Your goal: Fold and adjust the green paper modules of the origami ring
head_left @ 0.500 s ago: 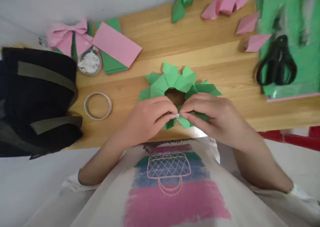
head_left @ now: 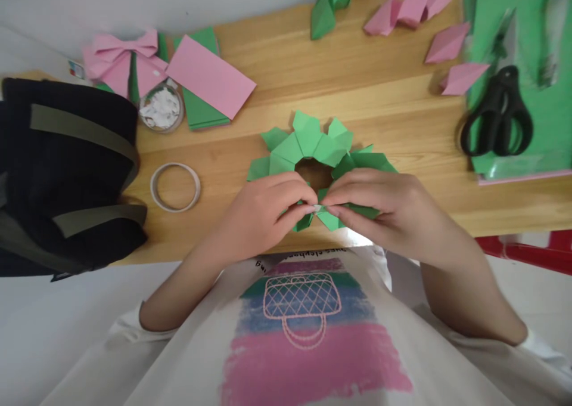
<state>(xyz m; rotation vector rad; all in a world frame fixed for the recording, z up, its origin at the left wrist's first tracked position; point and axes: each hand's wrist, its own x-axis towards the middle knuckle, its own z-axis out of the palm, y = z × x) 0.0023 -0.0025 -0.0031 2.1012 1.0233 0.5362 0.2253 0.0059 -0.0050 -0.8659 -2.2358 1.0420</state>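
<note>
A ring of folded green paper lies on the wooden table in front of me, its pointed flaps fanning outward around a central hole. At its near edge, my left hand is closed in a pinch, thumb against forefinger. My right hand pinches the same edge from the other side, fingertips close to the left ones. A tiny white strip shows between the fingertips; which fingers grip it is hard to make out. Both hands cover much of the ring's near half.
Left are a tape roll, a black bag, a round container of white scraps, a pink paper bow and pink paper on green sheets. Black scissors lie right, near folded pink pieces and a folded green piece.
The view has shifted slightly. Both hands remain at the ring's near edge, with the right fingertips only a touch different in position.
</note>
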